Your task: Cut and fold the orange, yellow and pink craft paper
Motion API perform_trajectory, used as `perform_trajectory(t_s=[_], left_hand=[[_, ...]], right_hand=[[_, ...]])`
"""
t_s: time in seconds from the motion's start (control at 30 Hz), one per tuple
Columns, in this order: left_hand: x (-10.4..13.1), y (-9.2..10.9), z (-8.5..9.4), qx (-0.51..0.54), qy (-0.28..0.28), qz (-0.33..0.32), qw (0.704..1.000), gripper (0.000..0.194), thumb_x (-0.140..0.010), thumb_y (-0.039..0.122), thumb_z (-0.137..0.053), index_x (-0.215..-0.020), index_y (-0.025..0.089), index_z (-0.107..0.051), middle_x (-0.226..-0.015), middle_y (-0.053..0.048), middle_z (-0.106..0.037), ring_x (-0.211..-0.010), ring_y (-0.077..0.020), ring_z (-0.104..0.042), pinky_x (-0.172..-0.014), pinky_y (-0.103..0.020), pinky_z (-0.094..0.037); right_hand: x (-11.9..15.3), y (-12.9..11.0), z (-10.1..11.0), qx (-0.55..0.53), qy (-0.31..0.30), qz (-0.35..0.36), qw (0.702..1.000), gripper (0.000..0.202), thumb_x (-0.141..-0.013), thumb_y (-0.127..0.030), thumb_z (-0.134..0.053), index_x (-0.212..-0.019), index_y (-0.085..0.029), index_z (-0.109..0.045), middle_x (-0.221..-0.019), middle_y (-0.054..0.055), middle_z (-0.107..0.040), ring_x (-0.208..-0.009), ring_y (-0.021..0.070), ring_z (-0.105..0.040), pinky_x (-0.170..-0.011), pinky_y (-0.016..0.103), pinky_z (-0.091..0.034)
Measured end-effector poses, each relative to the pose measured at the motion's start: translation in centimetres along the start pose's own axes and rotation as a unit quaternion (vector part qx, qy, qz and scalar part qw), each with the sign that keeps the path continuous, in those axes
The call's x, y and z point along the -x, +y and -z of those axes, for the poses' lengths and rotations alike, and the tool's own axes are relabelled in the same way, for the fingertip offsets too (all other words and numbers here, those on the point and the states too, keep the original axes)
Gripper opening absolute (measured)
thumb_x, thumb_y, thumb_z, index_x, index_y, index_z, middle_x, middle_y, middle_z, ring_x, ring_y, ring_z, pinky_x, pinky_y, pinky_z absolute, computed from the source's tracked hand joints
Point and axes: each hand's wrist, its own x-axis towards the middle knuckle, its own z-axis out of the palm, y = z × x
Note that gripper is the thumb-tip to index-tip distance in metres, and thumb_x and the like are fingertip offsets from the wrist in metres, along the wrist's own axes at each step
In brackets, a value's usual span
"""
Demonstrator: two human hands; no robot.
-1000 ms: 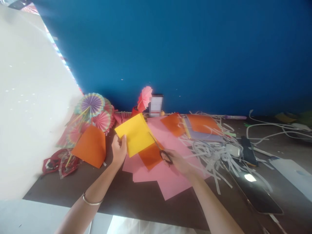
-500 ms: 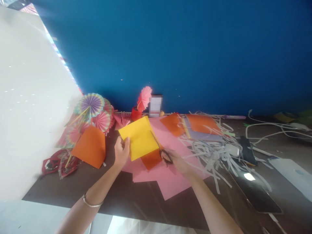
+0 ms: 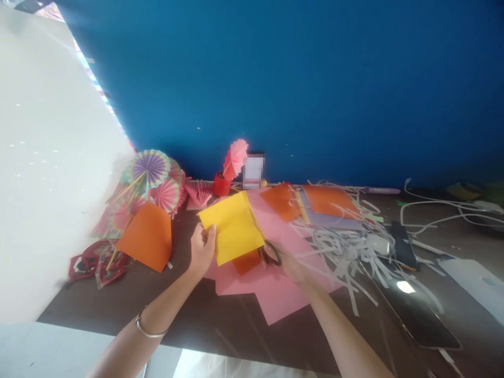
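Observation:
My left hand pinches the left edge of a yellow sheet of paper, thumb on top. The sheet is held tilted above the desk. In my right hand is a pair of scissors, fingers through the dark handles. Their blades lie at the right edge of the yellow paper and are mostly hidden there. Below the yellow sheet an orange piece shows, lying over pink paper on the dark desk.
To the left are folded paper fans and an orange sheet. A red pot holds a pink fan. On the right lie white paper strips, a phone and white cables. A blue wall stands behind.
The yellow paper and my left hand have shifted slightly right and down in view. The scissor blade, visible along the paper's right edge before, is now mostly out of sight.

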Motion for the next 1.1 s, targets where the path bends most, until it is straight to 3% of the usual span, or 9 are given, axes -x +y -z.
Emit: perform_trajectory(t_s=[1.1], left_hand=[[-0.31,0.21,0.12,-0.004,0.004,-0.005,1.000,0.029,-0.078,0.045,-0.056,-0.088,0.017,-0.054,-0.081,-0.005,-0.064,-0.070,-0.0173,-0.062,-0.060,-0.025,-0.048]], right_hand=[[-0.23,0.92,0.12,0.015,0.015,0.003,1.000,0.038,-0.087,-0.050,-0.045,-0.065,-0.019,-0.049,-0.056,-0.002,-0.051,-0.055,0.0120,-0.045,-0.055,0.029,-0.030]])
